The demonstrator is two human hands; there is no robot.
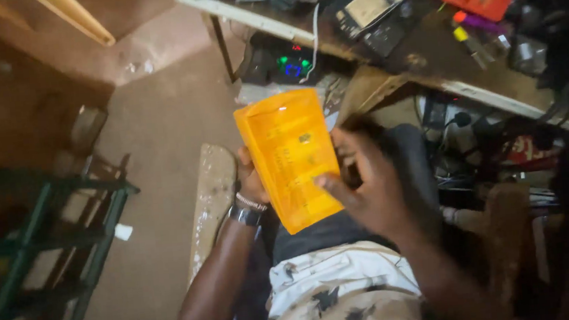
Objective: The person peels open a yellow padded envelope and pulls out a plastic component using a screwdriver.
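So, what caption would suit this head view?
Both hands, left and right, hold an orange plastic case beside a cluttered workbench.

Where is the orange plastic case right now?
Centre of the head view: the orange plastic case is held between the left hand and right hand, below the workbench.

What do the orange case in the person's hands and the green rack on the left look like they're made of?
The orange case looks like glossy, slightly see-through plastic: a bright glare sits near its top edge and faint shapes show through it. The left hand holds it from behind; the right hand touches its front. The green rack seems to be painted metal, judging by its thin straight bars, though the dim blur leaves that open.
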